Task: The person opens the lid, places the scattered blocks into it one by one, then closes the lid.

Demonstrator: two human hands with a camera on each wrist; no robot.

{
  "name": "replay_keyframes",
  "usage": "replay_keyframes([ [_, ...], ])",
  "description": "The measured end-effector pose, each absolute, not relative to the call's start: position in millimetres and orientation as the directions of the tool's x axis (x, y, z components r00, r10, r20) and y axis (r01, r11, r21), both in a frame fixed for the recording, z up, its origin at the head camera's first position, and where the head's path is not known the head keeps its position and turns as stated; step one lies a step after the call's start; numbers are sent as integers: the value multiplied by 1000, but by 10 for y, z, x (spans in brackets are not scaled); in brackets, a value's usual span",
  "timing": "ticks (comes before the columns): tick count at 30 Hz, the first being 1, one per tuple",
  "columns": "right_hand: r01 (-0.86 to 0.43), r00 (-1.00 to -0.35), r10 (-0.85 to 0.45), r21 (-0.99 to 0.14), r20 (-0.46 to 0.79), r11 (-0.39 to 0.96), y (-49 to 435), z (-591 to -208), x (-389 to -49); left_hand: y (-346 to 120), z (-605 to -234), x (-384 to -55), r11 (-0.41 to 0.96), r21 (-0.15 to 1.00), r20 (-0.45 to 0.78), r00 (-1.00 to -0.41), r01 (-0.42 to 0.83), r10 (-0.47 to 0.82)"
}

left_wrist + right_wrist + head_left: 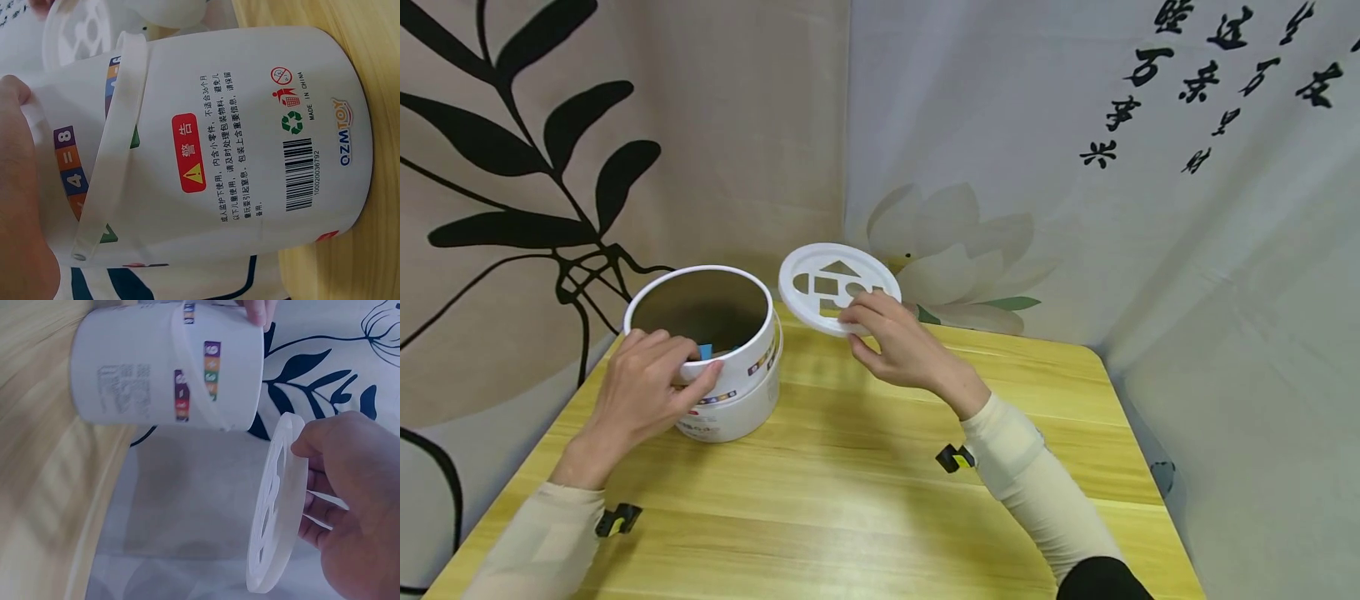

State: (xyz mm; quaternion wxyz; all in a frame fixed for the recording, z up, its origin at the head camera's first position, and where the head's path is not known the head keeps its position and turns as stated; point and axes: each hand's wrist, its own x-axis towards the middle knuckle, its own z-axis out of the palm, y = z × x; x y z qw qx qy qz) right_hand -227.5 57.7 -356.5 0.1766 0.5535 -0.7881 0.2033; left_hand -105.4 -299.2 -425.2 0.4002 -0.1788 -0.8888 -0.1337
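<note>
A white toy bucket stands upright at the table's far left, its top uncovered. My left hand grips the near rim, fingers over the edge and thumb along the outside. Something blue shows inside; the rest of the contents is hidden in shadow. To the right of the bucket, apart from it, my right hand holds up a round white lid with cut-out shapes, pinched at its edge. The left wrist view shows printed labels and a strap-like handle on the bucket's side.
The yellow wood-grain table runs beneath both arms. Behind it hangs a pale cloth with leaf and flower prints and dark characters. The table's back edge lies close behind the bucket.
</note>
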Motion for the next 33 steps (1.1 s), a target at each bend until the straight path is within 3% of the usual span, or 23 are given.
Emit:
replay_keyframes([
  [6,-966,-257,-829,-103,498,238,253,-3433,-2276,-3018,-4238,-1047,864,160,795,-581,477,174],
  [14,-980,-198,-868,-68,455,188,-112,-3315,-2242,-3213,-4131,-1039,831,296,833,-552,472,16],
  [17,-984,-176,-884,-66,433,163,-251,-3308,-2230,-3327,-4063,-1007,814,374,801,-598,444,-42],
  [25,-991,-116,-922,-104,368,83,-537,-3347,-2206,-3494,-3954,-939,782,532,611,-787,326,-88],
  [33,-979,-98,-939,-204,328,31,-658,-3367,-2228,-3567,-4015,-945,757,583,502,-864,296,-49],
])
